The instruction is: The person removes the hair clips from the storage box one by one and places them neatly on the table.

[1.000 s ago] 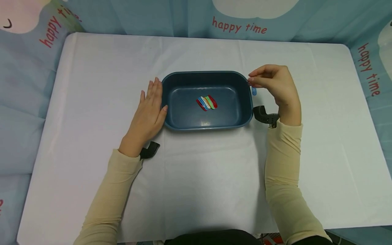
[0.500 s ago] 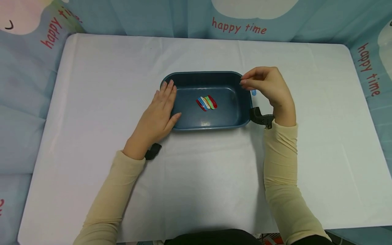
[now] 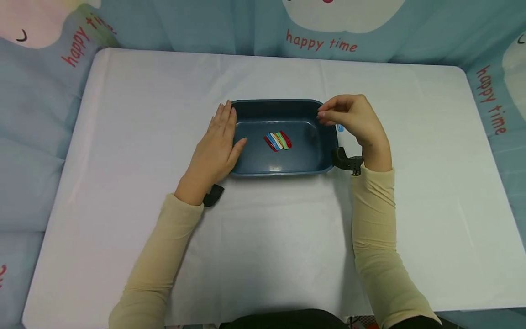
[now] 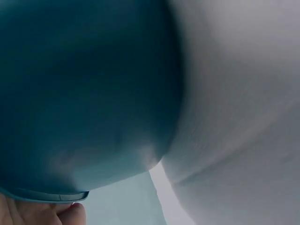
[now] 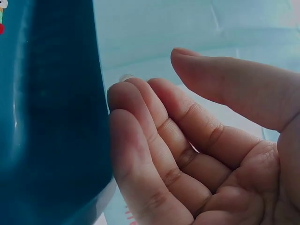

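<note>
A dark blue rectangular tray (image 3: 283, 169) with high sides stands on the table in the head view. Several slim coloured strips (image 3: 278, 140), red, blue, white, yellow and green, lie side by side in it; their exact kind is too small to tell. My left hand (image 3: 215, 146) rests along the tray's left end with straight fingers, thumb over the inside. In the left wrist view its fingertips (image 4: 72, 214) show at the rim. My right hand (image 3: 353, 116) is at the far right corner, fingers loosely bent against the wall, thumb apart, nothing held.
A small blue object (image 3: 340, 128) lies on the white-covered table (image 3: 271, 242) just right of the tray, partly behind my right hand. Blue printed curtains (image 3: 197, 27) hang beyond the table's far and side edges. A black wrist camera mount (image 3: 347, 160) sits near the tray's right wall.
My left hand has shifted right over the tray's left end. My right hand has moved left, its fingertips now over the far right corner. The coloured strips lie as before.
</note>
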{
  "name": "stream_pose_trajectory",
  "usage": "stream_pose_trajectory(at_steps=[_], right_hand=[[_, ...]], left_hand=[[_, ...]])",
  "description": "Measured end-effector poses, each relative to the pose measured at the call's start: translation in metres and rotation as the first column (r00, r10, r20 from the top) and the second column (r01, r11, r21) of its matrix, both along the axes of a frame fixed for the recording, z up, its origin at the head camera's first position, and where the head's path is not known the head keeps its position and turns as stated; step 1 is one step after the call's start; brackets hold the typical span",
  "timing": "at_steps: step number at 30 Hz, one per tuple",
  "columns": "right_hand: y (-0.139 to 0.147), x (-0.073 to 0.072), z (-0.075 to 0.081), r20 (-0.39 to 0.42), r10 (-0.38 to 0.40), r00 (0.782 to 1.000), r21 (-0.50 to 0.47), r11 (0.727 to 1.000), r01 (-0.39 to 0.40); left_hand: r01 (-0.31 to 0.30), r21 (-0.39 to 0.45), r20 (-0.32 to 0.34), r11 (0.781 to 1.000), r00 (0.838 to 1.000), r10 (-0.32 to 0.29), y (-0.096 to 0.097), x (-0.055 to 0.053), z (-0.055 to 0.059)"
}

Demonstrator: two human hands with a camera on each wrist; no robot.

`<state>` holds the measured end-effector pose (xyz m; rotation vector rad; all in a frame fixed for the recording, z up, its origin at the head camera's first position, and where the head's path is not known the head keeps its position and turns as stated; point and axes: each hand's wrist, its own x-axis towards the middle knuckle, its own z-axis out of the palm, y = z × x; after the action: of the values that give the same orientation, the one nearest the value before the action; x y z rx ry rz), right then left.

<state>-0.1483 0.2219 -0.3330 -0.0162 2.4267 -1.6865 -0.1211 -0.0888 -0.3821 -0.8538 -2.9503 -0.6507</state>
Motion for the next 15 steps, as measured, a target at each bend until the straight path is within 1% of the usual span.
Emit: stream_pose_trajectory(at_steps=[2, 7, 11, 15], right_hand=[[-0.002, -0.001, 0.0, -0.001, 0.007, 1.0, 0.001, 1.0, -0.007], [-0.007, -0.002, 0.0, 0.013, 0.035, 0.999, 0.008, 0.999, -0.035], [-0.013, -0.006, 0.0, 0.032, 0.078, 0.996, 0.049, 0.996, -0.08], [-0.021, -0.015, -0.002, 0.053, 0.154, 0.987, 0.085, 0.984, -0.158]], left_hand=[[-0.01, -0.006, 0.015, 1.0, 1.0, 0.01, 0.0, 0.0, -0.002], [0.014, -0.025, 0.014, 1.0, 1.0, -0.014, 0.0, 0.0, -0.005], [0.024, -0.044, 0.014, 0.999, 1.0, -0.024, 0.0, 0.0, -0.005], [0.015, -0.042, 0.014, 0.999, 1.0, -0.014, -0.001, 0.0, -0.004]])
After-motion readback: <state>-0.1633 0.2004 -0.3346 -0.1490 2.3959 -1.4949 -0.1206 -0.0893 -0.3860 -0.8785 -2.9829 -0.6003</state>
